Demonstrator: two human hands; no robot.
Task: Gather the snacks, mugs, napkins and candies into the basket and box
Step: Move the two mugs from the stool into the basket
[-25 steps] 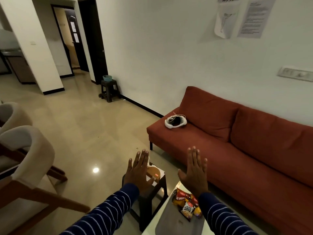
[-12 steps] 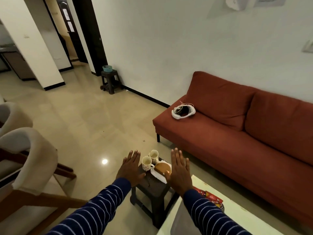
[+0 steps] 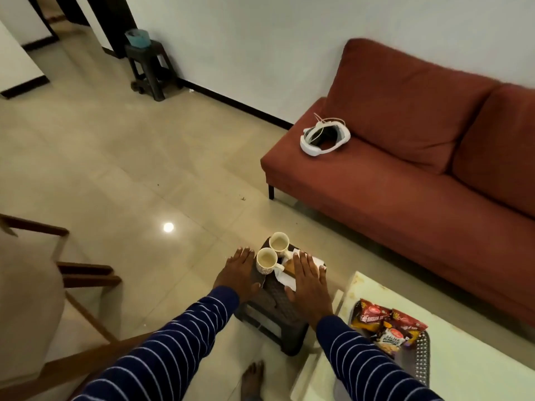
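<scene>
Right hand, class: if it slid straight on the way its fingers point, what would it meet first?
Probably the white paper napkin on the dark plastic stool: the open right hand points up-frame over it. Whether the fingers already touch it is unclear. The two patterned white mugs stand to its left, off that line.

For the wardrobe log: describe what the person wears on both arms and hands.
Both arms wear long dark navy sleeves with thin white horizontal stripes, ending at the wrists. The left hand and right hand are bare: no gloves, rings, watch or bands visible.
</scene>
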